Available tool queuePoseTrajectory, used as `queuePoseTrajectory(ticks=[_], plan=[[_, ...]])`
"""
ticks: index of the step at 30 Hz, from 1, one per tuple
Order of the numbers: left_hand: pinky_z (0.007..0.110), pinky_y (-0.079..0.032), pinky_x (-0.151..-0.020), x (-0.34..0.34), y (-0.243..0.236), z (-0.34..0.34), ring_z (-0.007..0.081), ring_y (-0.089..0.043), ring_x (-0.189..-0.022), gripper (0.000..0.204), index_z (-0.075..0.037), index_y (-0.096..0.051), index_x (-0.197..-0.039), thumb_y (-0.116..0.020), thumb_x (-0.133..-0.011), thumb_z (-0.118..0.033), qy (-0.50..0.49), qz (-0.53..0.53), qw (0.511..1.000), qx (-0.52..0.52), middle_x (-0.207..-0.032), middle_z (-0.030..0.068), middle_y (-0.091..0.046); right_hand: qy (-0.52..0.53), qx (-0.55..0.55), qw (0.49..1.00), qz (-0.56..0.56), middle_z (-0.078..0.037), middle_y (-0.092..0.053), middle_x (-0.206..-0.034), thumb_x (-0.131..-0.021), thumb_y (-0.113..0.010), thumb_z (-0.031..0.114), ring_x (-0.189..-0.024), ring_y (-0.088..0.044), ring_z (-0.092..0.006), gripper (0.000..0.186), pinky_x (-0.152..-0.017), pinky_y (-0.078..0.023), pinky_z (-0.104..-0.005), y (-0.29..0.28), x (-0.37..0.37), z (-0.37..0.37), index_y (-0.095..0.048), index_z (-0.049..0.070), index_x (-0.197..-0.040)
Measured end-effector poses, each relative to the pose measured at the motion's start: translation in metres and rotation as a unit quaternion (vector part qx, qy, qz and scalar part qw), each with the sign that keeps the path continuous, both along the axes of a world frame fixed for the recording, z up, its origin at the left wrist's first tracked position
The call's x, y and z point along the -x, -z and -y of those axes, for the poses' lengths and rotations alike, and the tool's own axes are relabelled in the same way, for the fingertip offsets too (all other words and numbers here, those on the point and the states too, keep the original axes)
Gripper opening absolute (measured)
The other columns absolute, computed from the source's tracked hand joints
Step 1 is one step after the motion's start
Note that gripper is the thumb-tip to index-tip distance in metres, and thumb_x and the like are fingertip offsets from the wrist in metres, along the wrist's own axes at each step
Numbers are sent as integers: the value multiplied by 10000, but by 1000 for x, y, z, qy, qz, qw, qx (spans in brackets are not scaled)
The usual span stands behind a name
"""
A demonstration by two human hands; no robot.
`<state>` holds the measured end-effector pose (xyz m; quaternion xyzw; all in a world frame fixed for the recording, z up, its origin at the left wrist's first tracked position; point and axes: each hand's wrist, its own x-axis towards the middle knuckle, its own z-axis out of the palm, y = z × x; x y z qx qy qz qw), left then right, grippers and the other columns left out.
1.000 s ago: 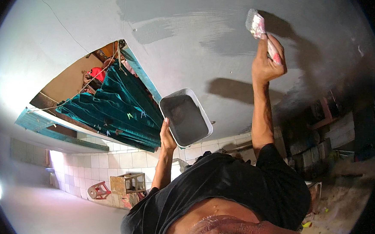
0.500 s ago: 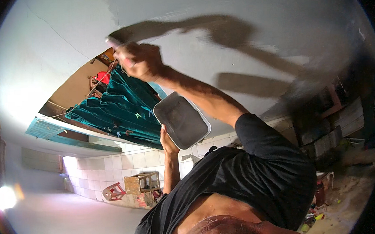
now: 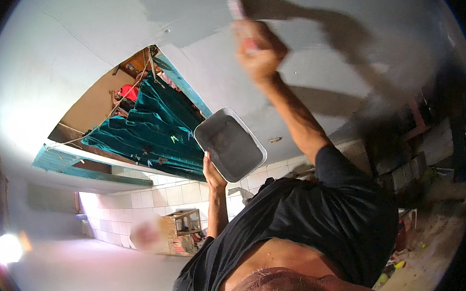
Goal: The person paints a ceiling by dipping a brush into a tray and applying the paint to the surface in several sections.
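Note:
My left hand (image 3: pixel 213 174) grips the lower left edge of a rectangular plastic tub (image 3: pixel 230 144), pale at the rim and dark grey inside. High on the grey wall, my right hand (image 3: pixel 259 50) is closed round a paintbrush (image 3: pixel 236 9), its pale tip pointing up. Motion smears the hand and brush, and something red shows among the fingers. The brush's tip is at or very near the painted wall (image 3: pixel 193 20), where a darker grey patch borders lighter paint; contact is hard to judge.
A dark green curtain (image 3: pixel 152 132) with clothes pegs hangs in a teal-framed opening left of the tub. Lower left are a wooden stool (image 3: pixel 187 221) and white wall tiles (image 3: pixel 182 193). A bright lamp (image 3: pixel 7 248) shines at far left. Clutter lies on the right-hand floor (image 3: pixel 436 240).
My right hand has swept the brush up and to the right across the wall, away from the curtain's top corner. The tub has shifted slightly right and up in view.

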<state>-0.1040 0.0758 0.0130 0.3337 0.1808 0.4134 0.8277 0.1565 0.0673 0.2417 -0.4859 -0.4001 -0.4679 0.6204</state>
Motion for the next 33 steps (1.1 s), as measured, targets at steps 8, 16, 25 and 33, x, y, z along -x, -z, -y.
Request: queuePoseTrajectory(ticks=[8, 16, 25, 33], plan=[[483, -393, -1034, 19, 13, -2, 322, -483, -1234, 556, -94, -391, -1411, -405, -979, -444, 2, 11, 1000, 6, -1379, 119, -482, -195, 52, 975, 89, -12, -706, -888, -785, -717, 127, -592, -643, -199, 175, -504, -495, -311, -22, 100, -85, -638, 165, -937], [449, -397, -1046, 3, 2, -3, 311, -501, -1224, 525, -61, -406, -1386, -425, -981, -393, 42, 45, 998, 14, -1369, 129, -494, -99, -3, 995, -31, -101, -702, -849, -788, -716, -62, -785, -673, -165, 105, -688, -542, -291, 25, -39, 30, -689, -14, -877], [448, -409, -1024, -1, -6, 3, 304, -514, -1197, 518, -55, -428, -1368, -437, -977, -394, 54, 35, 998, -11, -1329, 126, -525, 39, 46, 998, -30, -77, -701, -836, -733, -708, -24, -699, -681, -209, 186, -627, -544, -297, 44, -23, 26, -700, 53, -902], [463, -350, -1060, 18, 4, 1, 289, -462, -1244, 503, -88, -434, -1385, -365, -1000, -404, -22, -10, 1000, -6, -1366, 93, -495, -294, 103, 949, 55, -8, -671, -835, -695, -707, 135, -651, -645, -213, 151, -530, -496, -369, 27, 94, -78, -587, 161, -783]])
